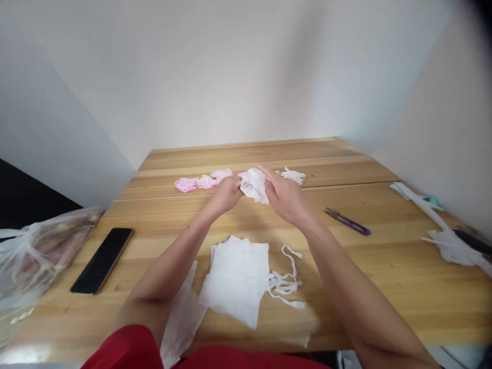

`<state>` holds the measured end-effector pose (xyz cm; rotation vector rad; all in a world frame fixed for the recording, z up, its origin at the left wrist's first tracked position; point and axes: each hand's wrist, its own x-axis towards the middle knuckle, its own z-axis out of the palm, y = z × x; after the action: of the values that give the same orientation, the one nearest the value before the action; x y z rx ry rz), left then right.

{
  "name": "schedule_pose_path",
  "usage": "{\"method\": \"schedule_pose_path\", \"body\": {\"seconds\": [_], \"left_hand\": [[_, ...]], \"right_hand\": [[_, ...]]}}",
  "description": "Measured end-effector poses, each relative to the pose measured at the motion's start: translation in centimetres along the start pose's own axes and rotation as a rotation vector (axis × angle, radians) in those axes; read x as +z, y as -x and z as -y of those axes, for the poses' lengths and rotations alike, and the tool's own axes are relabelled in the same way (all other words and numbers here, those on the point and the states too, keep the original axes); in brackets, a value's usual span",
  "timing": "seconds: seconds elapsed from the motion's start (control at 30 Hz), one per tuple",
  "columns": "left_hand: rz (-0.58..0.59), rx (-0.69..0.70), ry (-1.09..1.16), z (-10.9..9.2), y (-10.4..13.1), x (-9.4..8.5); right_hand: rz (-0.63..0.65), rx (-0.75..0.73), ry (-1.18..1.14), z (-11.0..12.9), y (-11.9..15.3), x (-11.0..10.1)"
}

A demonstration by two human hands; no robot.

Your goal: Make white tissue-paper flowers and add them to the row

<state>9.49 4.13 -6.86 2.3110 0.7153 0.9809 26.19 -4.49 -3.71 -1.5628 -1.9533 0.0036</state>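
A ruffled white tissue paper flower [254, 185] is held up between both hands over the middle of the table. My left hand [228, 193] is closed on its left side, low down. My right hand [286, 195] grips the right edge, thumb in front and fingers behind the petals. Behind them lie pink-and-white ruffled paper flowers [203, 181] on the left and a white one [293, 175] on the right. Nearer to me is a stack of white tissue sheets [240, 279], with twisted white paper strips [286, 282] at its right side.
A black phone [102, 260] lies at the left, next to a clear plastic bag [46, 251]. Purple thread snips [348, 221] rest at the right. White plastic [448, 246] lies along the right edge. More tissue paper [182, 323] sits beneath my left forearm.
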Motion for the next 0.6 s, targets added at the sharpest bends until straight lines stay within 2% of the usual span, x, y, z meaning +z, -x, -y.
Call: {"method": "schedule_pose_path", "body": {"seconds": [0.1, 0.3, 0.4, 0.6], "left_hand": [[0.047, 0.042, -0.155, 1.2, 0.8, 1.1], [0.155, 0.146, -0.347, 3.1, 4.6, 3.4], [0.207, 0.159, -0.463, 3.7, 6.0, 4.3], [0.2, 0.1, -0.499, 4.2, 7.1, 5.2]], "right_hand": [[0.069, 0.019, 0.093, -0.5, 0.8, 0.8], [0.221, 0.024, 0.157, -1.5, 3.9, 3.2], [0.19, -0.006, 0.127, -1.9, 5.1, 4.6], [0.026, -0.03, 0.084, -2.6, 6.9, 7.3]]}}
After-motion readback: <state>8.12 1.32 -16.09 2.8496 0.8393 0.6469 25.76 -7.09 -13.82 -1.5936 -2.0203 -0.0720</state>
